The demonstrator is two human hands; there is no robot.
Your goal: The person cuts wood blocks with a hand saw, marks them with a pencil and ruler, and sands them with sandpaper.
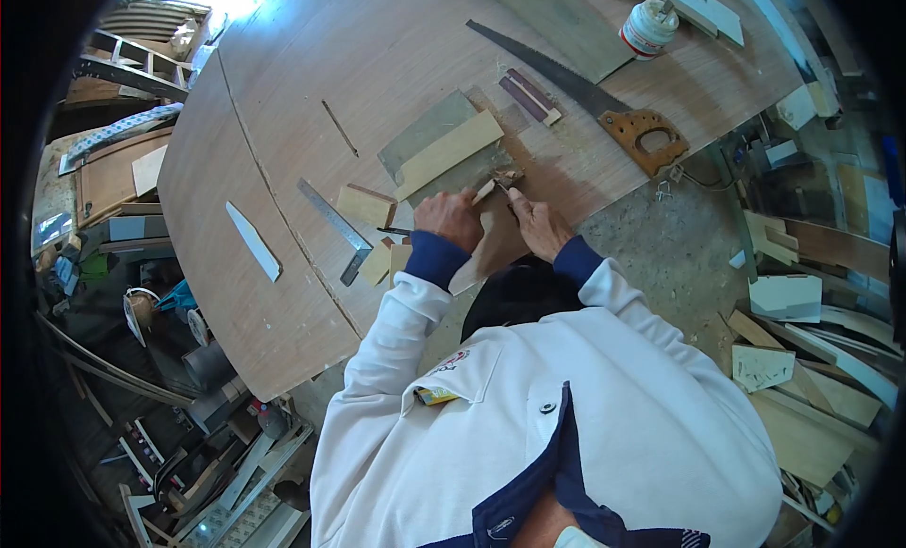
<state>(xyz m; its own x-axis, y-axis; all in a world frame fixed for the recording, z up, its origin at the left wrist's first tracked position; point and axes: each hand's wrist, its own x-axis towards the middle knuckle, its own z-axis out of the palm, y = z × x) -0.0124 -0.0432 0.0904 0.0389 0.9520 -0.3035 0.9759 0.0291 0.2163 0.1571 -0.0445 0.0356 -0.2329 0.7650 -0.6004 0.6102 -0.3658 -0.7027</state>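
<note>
Both my hands are at the near edge of the wooden table. My left hand point(450, 219) is closed round the end of a small pale wooden piece point(484, 190). My right hand point(538, 223) is closed at the other side of it, by a small brown piece point(508, 177); what its fingers grip is too small to name. Just beyond my hands a pale wooden strip point(450, 155) lies across a grey-green sheet point(429, 137). A brown sheet of paper or thin material point(495, 246) hangs at the edge below my hands.
A handsaw point(645, 140) lies to the right, with a white jar point(648, 29) beyond it. Left of my hands are a metal try square point(330, 222), small wood blocks point(366, 205) and a white strip point(253, 241). Offcuts point(807, 425) are piled at the right.
</note>
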